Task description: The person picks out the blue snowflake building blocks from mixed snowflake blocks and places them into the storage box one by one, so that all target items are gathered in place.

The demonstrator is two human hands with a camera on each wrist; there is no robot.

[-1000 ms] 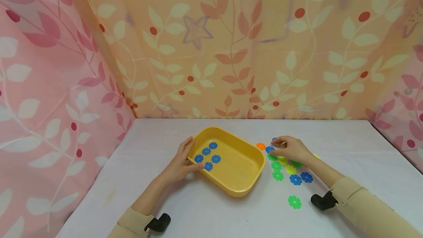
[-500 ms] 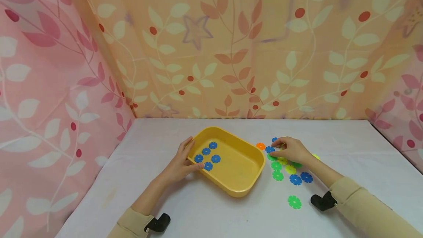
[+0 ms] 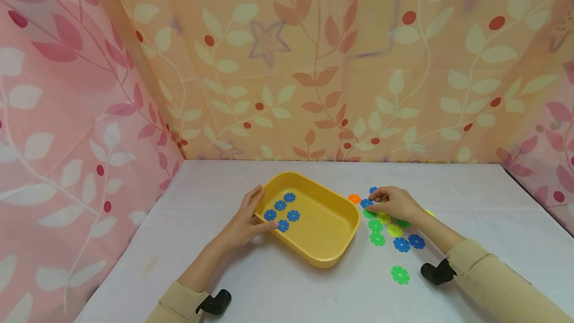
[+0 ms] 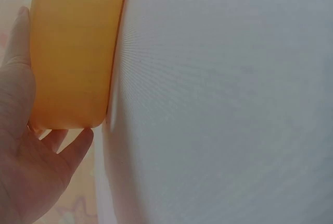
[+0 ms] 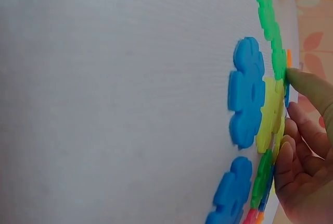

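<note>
In the head view my left hand (image 3: pixel 242 221) grips the left end of a yellow plastic tray (image 3: pixel 323 258), the thumb over its near rim and the fingers along the outer wall. Several blue notched discs (image 3: pixel 280 205) lie flat inside. The left wrist view shows the tray's side wall (image 4: pixel 78 52) beside that hand (image 4: pixel 31 177). My right hand (image 3: pixel 396 203) is low over loose flower-shaped discs right of the tray. Its thumb touches a green disc (image 3: pixel 369 214), and the other fingers bend loosely beside a blue disc (image 3: pixel 366 203). Discs under the palm are partly hidden.
An orange disc (image 3: pixel 354 198) lies near the tray's right corner. Blue discs (image 3: pixel 401 244) and a lone green disc (image 3: pixel 400 275) are nearer the front. White cloth (image 3: pixel 215 178) covers the table, and patterned curtains (image 3: pixel 314 64) stand behind and at the sides.
My right hand's index finger has drawn slightly away from the orange disc, and the hand otherwise keeps its place over the discs. The left hand and tray have not moved.
</note>
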